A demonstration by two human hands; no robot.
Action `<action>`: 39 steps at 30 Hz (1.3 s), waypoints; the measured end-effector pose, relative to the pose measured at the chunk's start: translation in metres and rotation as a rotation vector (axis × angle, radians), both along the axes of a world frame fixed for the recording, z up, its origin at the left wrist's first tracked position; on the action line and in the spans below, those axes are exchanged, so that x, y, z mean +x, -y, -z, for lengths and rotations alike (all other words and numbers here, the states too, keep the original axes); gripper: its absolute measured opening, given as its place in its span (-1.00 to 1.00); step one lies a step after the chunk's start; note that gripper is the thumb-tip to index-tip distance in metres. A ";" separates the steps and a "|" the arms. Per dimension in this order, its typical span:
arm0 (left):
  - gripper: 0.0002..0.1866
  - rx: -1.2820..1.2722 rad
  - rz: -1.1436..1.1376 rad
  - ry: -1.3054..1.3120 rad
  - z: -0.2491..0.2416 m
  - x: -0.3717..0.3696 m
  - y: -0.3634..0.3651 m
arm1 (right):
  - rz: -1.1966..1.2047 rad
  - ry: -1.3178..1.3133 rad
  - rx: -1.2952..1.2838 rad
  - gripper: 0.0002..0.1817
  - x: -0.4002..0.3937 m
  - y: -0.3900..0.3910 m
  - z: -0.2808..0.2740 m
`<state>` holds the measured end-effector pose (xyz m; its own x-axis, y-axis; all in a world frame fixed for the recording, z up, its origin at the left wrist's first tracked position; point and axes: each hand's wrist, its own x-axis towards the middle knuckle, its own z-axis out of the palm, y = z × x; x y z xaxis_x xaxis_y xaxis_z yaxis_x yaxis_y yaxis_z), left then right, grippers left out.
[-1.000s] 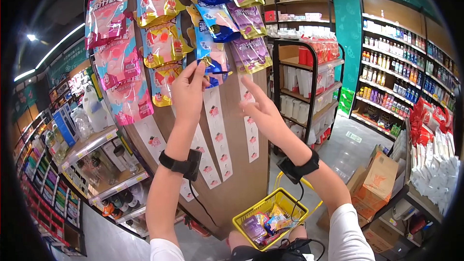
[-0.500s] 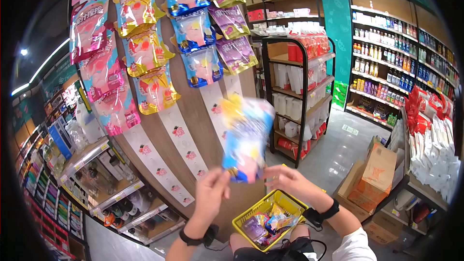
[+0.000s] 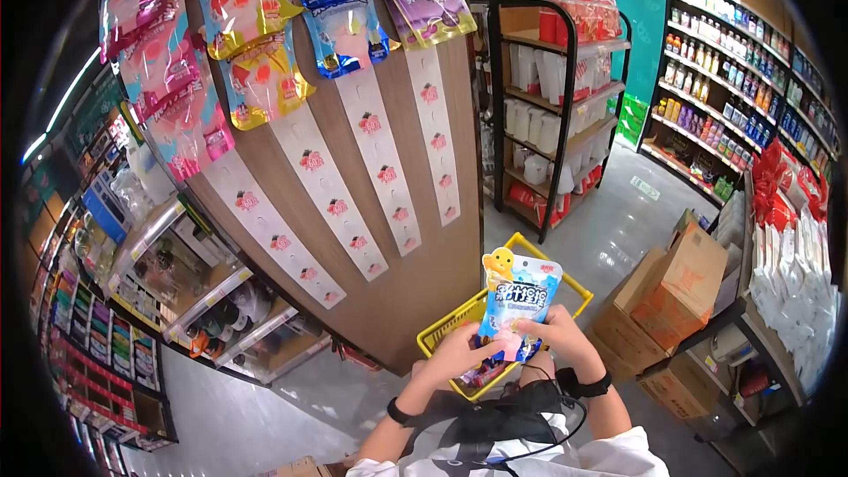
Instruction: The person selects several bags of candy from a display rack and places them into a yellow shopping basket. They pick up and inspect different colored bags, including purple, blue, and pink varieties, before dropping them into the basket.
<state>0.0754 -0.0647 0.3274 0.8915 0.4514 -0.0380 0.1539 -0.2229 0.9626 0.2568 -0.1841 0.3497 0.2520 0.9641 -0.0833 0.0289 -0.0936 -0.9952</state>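
A blue snack pouch [image 3: 523,293] with a yellow cartoon figure at its top corner is held upright in front of me. My left hand [image 3: 461,350] is closed on its lower left side. My right hand [image 3: 562,337] grips the lower right side, thumb across the front. Beneath the pouch is a yellow shopping basket [image 3: 435,336], partly hidden by my hands; packets show inside it. Similar blue pouches [image 3: 346,35] hang on the wooden panel ahead, beside pink [image 3: 190,124], yellow [image 3: 265,79] and purple pouches [image 3: 428,9].
White strips [image 3: 331,203] with printed fruit run down the panel. A black-framed rack [image 3: 570,79] stands beyond it. Cardboard boxes [image 3: 680,287] are stacked to the right, near white packets [image 3: 795,300]. Glassware shelves [image 3: 208,291] are at left.
The pouch has come down and toward me, over the basket. My right hand, earlier beside its lower corner, now grips it with the left. My view has tilted downward.
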 end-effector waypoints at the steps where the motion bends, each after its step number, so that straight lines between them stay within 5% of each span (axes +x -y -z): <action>1: -0.63 -0.049 0.004 0.013 0.005 0.005 0.005 | -0.032 0.001 -0.020 -0.70 0.004 0.005 0.002; 6: -0.61 0.081 0.073 -0.218 -0.011 0.032 0.037 | -0.041 -0.060 -0.104 -0.65 0.027 0.042 0.046; 9: -0.60 0.262 0.111 -0.021 0.015 0.041 0.049 | 0.035 -0.188 -0.162 -0.66 0.025 0.073 0.088; 14: -0.61 0.181 0.195 -0.138 0.061 0.052 0.046 | 0.187 -0.519 -0.171 -0.62 0.008 0.096 0.123; 17: -0.58 0.223 0.197 -0.054 0.094 0.056 0.034 | 0.159 -0.414 -0.235 -0.63 0.012 0.080 0.124; 21: -0.52 -0.116 0.137 -0.373 0.102 0.050 0.003 | 0.185 -0.479 -0.263 -0.70 0.011 0.056 0.142; 22: -0.50 -0.158 0.078 -0.215 0.141 0.047 -0.009 | 0.184 -0.469 -0.257 -0.72 0.011 0.051 0.149; 24: -0.49 -0.333 0.051 -0.363 0.121 0.035 -0.023 | 0.185 -0.456 -0.249 -0.74 0.008 0.042 0.165; 28: -0.56 -0.563 -0.054 -0.374 0.179 0.009 -0.044 | 0.086 -0.365 -0.359 -0.73 0.007 0.026 0.242; 30: -0.67 -0.671 -0.092 -0.376 0.197 0.000 -0.040 | -0.015 -0.291 -0.462 -0.70 -0.008 0.019 0.213; 35: -0.64 -0.580 -0.111 -0.565 0.275 -0.009 -0.030 | -0.165 -0.417 -0.643 -0.65 -0.011 0.004 0.212; 38: -0.61 -0.482 -0.057 -0.688 0.303 -0.005 -0.030 | -0.195 -0.313 -0.486 -0.57 0.000 -0.001 0.315; 39: -0.60 -0.488 -0.057 -0.695 0.304 -0.005 -0.030 | -0.134 -0.439 -0.575 -0.50 -0.007 0.004 0.280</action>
